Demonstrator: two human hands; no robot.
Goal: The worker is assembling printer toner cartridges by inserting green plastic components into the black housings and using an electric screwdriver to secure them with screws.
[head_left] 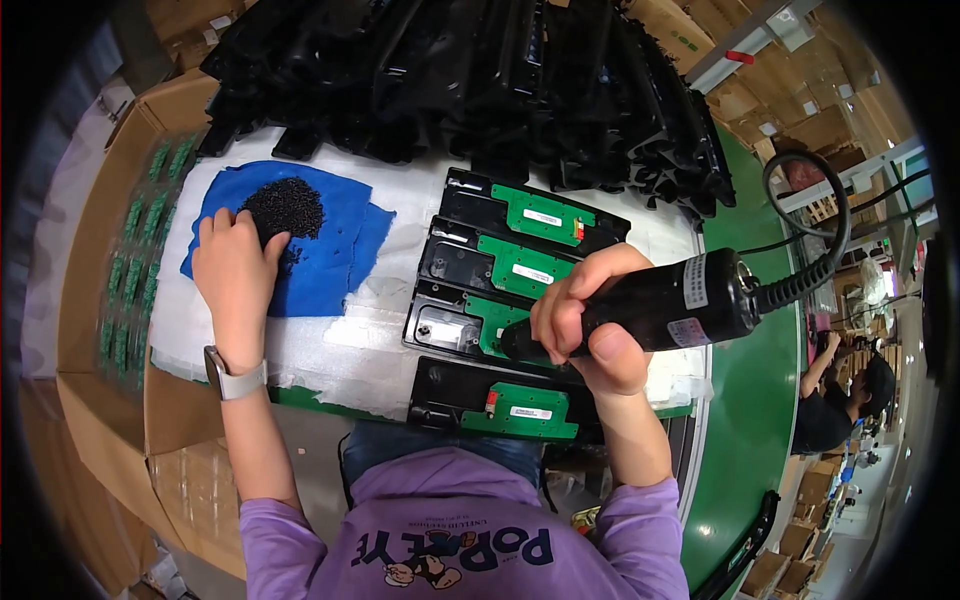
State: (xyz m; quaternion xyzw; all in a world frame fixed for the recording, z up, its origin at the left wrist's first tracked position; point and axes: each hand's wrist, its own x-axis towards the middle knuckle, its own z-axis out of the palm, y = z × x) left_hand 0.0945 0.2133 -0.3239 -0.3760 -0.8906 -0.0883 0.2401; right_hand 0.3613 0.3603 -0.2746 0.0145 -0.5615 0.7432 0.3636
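Observation:
My left hand (233, 275) rests on a blue cloth (335, 270), its thumb apart from the bent fingers, at the near edge of a pile of tiny black screws (288, 205). Whether a screw lies under the fingertips is hidden. My right hand (600, 325) is wrapped round a black electric screwdriver (665, 300), held tilted with its nose pointing left. That nose is over a green circuit board (482, 318) in one of several long black plastic housings (432, 330) laid in a column. The nearest housing carries another green board (530, 410).
Black plastic housings (460, 80) are heaped along the far side. At left stands a cardboard box (80, 370) with green boards in clear trays. The screwdriver's cord (800, 290) loops at right above a green surface (750, 400). Another person (835, 410) sits far right.

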